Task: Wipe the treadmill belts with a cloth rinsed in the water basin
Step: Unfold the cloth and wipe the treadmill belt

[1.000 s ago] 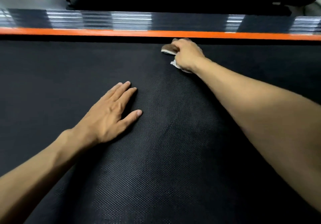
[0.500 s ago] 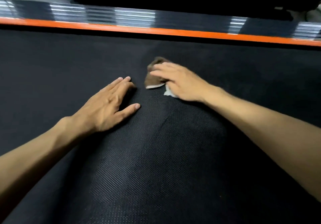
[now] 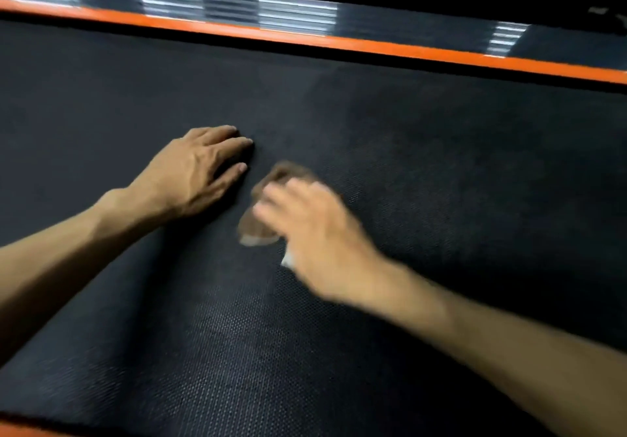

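on the belt (image 3: 441, 165), right hand (image 3: 319, 239) presses cloth (image 3: 268, 195).

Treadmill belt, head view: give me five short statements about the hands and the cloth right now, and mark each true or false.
1. The left hand lies flat on the treadmill belt, fingers straight. True.
2. The right hand is on a brown cloth. True.
3. The cloth lies against the orange strip. False: it is out on the belt, well short of the strip.
4. Both hands hold the cloth. False: the left hand is apart from it.
5. A water basin stands on the belt. False: none is in view.
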Demonstrator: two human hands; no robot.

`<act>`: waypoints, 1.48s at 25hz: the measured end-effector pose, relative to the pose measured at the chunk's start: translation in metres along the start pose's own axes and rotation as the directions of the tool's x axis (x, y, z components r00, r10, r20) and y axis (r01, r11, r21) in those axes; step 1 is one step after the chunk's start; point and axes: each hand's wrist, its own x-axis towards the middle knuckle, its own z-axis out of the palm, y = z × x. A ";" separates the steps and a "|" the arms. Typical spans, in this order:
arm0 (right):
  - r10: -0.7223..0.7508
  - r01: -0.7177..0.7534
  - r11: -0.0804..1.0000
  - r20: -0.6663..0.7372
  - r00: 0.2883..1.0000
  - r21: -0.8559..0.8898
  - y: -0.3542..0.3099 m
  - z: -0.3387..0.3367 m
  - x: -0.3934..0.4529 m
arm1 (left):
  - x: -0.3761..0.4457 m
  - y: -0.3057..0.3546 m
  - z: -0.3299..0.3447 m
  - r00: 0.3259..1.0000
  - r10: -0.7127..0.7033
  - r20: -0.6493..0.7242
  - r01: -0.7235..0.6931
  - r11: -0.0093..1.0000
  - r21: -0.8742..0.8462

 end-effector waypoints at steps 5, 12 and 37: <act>-0.334 0.309 0.935 0.139 0.932 0.174 -0.057 0.005 -0.034 | -0.013 0.003 -0.006 0.998 -0.040 0.057 0.041 0.999 -0.017; 0.379 -0.378 0.921 -0.011 0.925 -0.091 0.127 -0.039 0.009 | -0.030 -0.002 -0.002 0.994 -0.034 0.108 0.041 0.998 -0.057; -0.604 0.598 0.788 0.373 0.704 0.148 -0.065 -0.009 -0.066 | -0.033 -0.009 -0.007 0.995 -0.020 0.100 0.027 0.998 -0.062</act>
